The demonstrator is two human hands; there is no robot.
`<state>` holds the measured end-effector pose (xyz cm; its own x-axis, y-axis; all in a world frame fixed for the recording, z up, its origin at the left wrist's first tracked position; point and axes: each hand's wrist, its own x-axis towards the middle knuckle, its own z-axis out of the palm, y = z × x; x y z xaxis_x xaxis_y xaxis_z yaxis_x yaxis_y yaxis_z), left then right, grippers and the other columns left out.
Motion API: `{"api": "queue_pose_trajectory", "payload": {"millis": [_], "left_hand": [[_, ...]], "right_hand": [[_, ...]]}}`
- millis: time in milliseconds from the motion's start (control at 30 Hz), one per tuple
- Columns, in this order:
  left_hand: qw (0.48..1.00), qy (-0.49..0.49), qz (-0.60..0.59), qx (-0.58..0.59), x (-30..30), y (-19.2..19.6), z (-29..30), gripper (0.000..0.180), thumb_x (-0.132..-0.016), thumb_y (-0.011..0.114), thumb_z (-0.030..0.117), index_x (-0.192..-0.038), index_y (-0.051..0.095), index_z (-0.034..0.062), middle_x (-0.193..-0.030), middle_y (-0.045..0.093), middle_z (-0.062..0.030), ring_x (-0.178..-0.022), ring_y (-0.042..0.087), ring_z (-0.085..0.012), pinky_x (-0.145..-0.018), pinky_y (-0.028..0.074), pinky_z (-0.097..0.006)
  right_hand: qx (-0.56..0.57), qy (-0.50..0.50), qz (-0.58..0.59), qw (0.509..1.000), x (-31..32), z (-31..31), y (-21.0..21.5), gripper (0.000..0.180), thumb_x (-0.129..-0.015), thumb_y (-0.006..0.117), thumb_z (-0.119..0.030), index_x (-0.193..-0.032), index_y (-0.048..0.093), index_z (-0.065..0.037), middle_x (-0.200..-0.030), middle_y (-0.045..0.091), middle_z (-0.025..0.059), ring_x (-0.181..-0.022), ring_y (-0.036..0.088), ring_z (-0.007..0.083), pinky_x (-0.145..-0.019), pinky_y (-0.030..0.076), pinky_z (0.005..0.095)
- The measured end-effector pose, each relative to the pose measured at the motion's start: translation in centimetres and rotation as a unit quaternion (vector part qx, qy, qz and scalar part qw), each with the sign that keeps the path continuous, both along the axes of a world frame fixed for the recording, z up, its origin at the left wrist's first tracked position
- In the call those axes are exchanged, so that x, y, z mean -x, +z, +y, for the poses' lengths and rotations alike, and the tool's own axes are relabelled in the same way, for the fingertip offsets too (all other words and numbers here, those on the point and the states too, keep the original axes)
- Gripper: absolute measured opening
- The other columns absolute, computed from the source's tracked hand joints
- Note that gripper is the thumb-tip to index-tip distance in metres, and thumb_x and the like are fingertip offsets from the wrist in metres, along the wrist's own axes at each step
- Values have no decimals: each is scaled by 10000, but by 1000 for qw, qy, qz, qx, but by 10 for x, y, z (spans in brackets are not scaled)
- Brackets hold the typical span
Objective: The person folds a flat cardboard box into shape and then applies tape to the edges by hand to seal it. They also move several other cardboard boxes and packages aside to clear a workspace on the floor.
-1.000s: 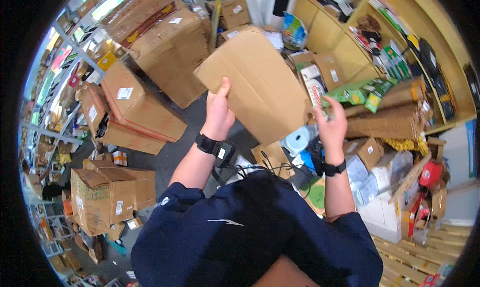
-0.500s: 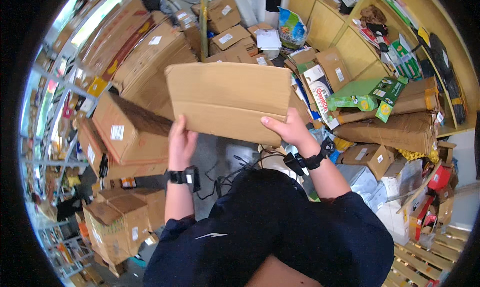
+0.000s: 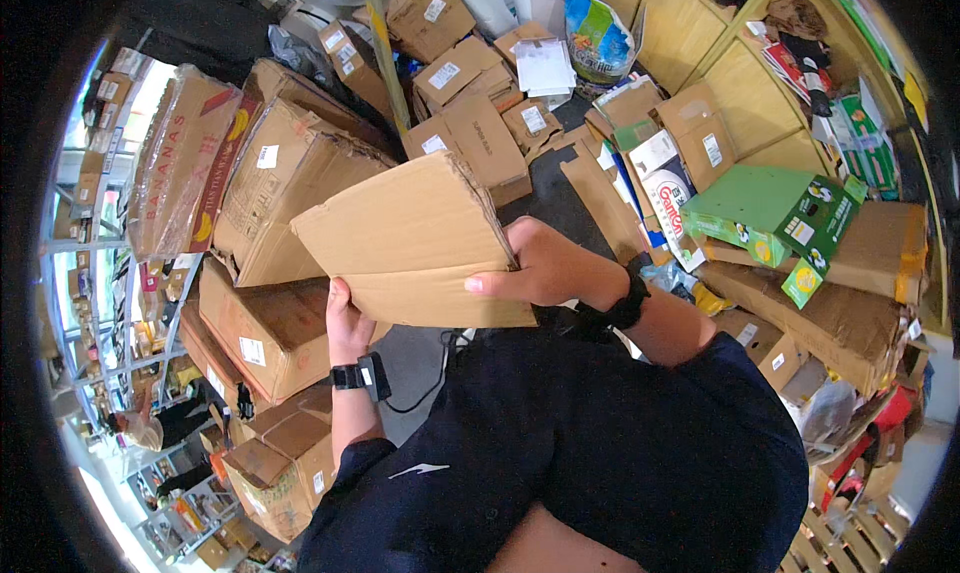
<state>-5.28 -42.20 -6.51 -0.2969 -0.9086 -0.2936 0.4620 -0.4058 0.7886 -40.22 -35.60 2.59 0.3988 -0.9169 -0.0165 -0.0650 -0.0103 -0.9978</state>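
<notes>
Since half a second ago the flattened cardboard sheet (image 3: 410, 238) has been tilted and drawn closer to the chest, its right edge now raised and its ragged corrugated end turned upward. It is held in the air above the piled boxes (image 3: 290, 173), with the right hand (image 3: 545, 268) closed over its right edge and the left hand (image 3: 345, 323) clasped on the lower left edge. The sheet is judged light, stiff yet bendable along its flutes, and best taken at opposite edges, as here.

Both hands on the cardboard

Left hand (image 3: 345, 323) grips the flat cardboard sheet (image 3: 410, 243) from below, right hand (image 3: 540, 268) clamps its right edge; boxes (image 3: 270, 323) piled all around.
</notes>
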Motion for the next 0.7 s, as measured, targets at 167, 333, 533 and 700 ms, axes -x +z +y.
{"api": "queue_pose_trajectory", "payload": {"millis": [167, 333, 533, 700], "left_hand": [[994, 23, 45, -94, 6, -49, -57, 556, -938, 549, 408, -1397, 398, 134, -1416, 452, -53, -1291, 430, -276, -1057, 366, -509], [997, 2, -43, -68, 68, -40, -147, 407, -958, 547, 218, -1308, 477, 22, -1293, 562, -99, -1198, 528, -231, -1021, 420, -396], [992, -34, -102, 63, 138, -60, -248, 322, -947, 563, 182, -1209, 547, -3, -1156, 602, -67, -1006, 573, -168, -882, 453, -326], [860, -23, -458, 226, 168, -12, -320, 303, -891, 655, 287, -986, 648, -1, -844, 661, -64, -658, 563, -136, -660, 482, -295]], "right_hand": [[-26, -26, 38, 999, 21, -70, -18, 446, -834, 703, -344, -992, 660, 71, -842, 694, 161, -740, 639, 157, -687, 502, 303], [-164, -212, 96, 959, 60, -148, -49, 425, -817, 730, -336, -1021, 671, 32, -882, 708, 102, -783, 643, 137, -723, 507, 296], [-92, -332, 313, 885, 111, -202, -68, 352, -836, 704, -268, -1044, 656, 11, -935, 702, 177, -877, 678, 221, -755, 515, 342], [-10, -399, 211, 892, 145, -269, -96, 351, -869, 673, -272, -1065, 645, 18, -941, 701, 157, -846, 647, 191, -795, 497, 330]]}}
